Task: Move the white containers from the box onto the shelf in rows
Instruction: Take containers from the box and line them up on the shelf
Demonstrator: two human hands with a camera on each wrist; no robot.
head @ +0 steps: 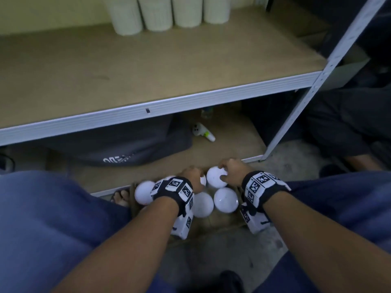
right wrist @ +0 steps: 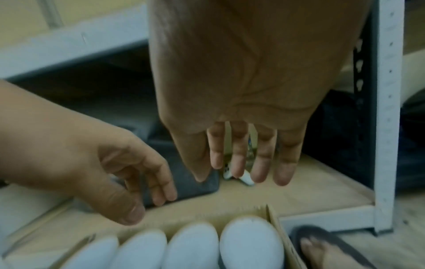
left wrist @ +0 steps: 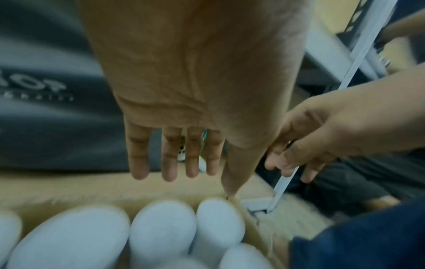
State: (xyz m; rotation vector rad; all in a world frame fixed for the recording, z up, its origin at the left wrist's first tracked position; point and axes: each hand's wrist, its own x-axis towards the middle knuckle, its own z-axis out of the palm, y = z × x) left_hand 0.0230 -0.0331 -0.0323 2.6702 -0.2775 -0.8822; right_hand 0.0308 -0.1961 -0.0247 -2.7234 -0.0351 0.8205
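Several white containers with round lids (head: 226, 200) stand upright in a cardboard box (right wrist: 272, 216) on the floor between my knees. My left hand (head: 191, 176) hovers over the box's far middle, fingers relaxed and holding nothing (left wrist: 202, 182). Beside it my right hand (head: 229, 171) hangs over the far right container (head: 213, 178), also empty, its fingers straight in the right wrist view (right wrist: 230, 174). A row of ribbed white containers (head: 156, 13) stands at the back of the shelf board (head: 148, 66). Whether the right thumb touches the lid is unclear.
A dark grey bag (head: 118, 144) and a small white object (head: 203, 134) lie under the shelf. The white metal upright (head: 317, 81) rises at right, with another person's dark-clothed leg (head: 349, 123) beyond it. My sandalled feet (right wrist: 322, 249) flank the box.
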